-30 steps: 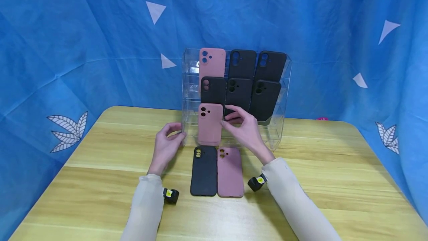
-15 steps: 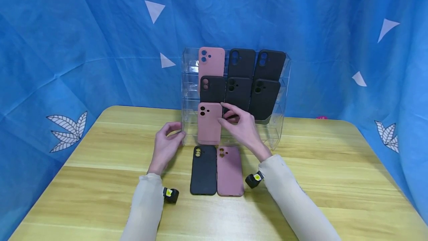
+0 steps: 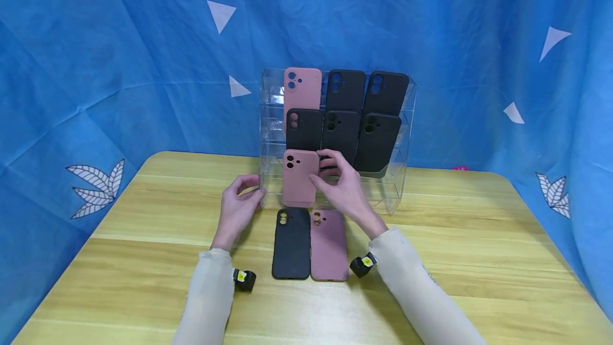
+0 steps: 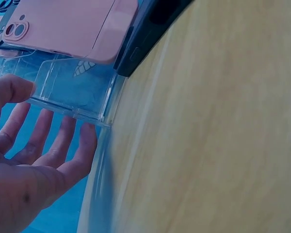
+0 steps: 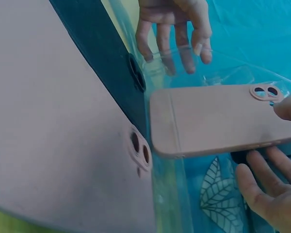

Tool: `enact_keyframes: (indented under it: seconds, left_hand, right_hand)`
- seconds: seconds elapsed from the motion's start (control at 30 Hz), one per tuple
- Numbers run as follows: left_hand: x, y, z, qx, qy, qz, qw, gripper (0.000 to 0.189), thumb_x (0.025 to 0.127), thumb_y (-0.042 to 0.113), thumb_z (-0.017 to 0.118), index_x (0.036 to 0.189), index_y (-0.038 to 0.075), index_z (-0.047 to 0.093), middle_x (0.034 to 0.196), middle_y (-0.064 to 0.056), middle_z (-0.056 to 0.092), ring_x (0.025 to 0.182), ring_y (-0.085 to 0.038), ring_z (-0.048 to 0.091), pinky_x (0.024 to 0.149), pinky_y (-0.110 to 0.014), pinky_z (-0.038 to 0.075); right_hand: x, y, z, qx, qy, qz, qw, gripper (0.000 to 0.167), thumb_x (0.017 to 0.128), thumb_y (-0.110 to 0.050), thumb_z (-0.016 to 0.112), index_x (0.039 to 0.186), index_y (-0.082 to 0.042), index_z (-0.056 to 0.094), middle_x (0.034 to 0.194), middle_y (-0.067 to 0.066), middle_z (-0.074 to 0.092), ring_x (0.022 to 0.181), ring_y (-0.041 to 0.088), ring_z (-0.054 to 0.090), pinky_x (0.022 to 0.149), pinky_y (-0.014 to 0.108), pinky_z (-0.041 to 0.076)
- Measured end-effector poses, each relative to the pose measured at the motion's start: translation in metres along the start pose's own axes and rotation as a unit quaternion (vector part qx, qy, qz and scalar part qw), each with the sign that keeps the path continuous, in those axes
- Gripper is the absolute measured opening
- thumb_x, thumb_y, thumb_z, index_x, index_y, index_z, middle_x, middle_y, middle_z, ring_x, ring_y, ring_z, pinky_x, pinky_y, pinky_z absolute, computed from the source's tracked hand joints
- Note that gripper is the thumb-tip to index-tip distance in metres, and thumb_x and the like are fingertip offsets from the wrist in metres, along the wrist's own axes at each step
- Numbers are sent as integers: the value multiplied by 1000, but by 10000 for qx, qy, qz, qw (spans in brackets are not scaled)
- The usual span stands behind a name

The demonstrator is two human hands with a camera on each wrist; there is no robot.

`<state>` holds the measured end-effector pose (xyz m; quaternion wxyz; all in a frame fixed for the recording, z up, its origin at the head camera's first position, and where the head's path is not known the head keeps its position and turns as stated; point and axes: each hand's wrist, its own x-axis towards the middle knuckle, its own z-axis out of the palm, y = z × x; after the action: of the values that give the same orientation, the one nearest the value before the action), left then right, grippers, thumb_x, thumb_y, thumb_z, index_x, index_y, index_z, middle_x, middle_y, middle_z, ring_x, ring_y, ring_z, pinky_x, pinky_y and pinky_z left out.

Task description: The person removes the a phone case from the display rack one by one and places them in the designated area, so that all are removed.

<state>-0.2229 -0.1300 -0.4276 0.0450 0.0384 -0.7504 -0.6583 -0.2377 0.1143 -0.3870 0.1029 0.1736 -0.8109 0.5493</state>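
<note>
A clear tiered acrylic rack (image 3: 399, 190) stands at the back of the table. My right hand (image 3: 346, 188) pinches a pink phone case (image 3: 298, 182) by its right edge, thumb on the back face and fingers behind. That case stands nearly upright in the lowest front tier; its bottom end shows behind the clear lip in the right wrist view. My left hand (image 3: 238, 207) holds the rack's left side wall, with the thumb (image 4: 22, 88) at the front edge and fingers spread along the outer face. Below the rack, a black phone case (image 3: 291, 249) and a pink phone case (image 3: 329, 249) lie side by side.
In the rack's back row stand a pink case (image 3: 304, 89) and two black cases. Three black cases fill the row before it, including a right one (image 3: 380, 145) that leans slightly. A blue patterned curtain (image 3: 143, 57) hangs behind the wooden table (image 3: 479, 260).
The top of the pink case in my right hand has tipped slightly downward, and the right thumb has moved left across its face. My left hand stays at the rack's side.
</note>
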Motion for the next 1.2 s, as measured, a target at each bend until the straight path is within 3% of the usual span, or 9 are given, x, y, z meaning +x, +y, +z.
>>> enact_keyframes:
  seconds: [0.2,0.47,0.97,1.2]
  left_hand:
    - [0,0,1,-36,8,-13,10000,34,97,8,66,130,5,60,132,-13,61,122,-31,65,80,-23,60]
    - [1,0,2,-99,4,-19,9999,34,96,7,66,130,5,61,132,-13,61,122,-31,65,81,-25,61]
    - [1,0,2,-195,42,-115,9997,35,96,4,66,130,4,60,132,-14,60,121,-31,65,76,-22,60]
    - [1,0,1,-192,32,-184,9996,37,95,4,66,131,5,59,134,-13,60,122,-31,65,80,-25,61]
  right_hand:
    - [-1,1,6,536,96,-78,9985,48,94,-3,70,137,-11,51,122,19,66,108,33,70,93,49,60]
    - [6,8,10,1040,459,-203,9933,38,92,9,65,127,-3,55,107,26,70,97,38,69,81,19,56]
    - [9,6,6,1276,628,-383,9891,38,90,14,64,124,0,56,100,30,69,88,36,68,76,19,56]
    - [9,2,1,1414,868,-634,9841,37,91,11,65,126,1,56,102,31,69,84,23,70,72,20,57]
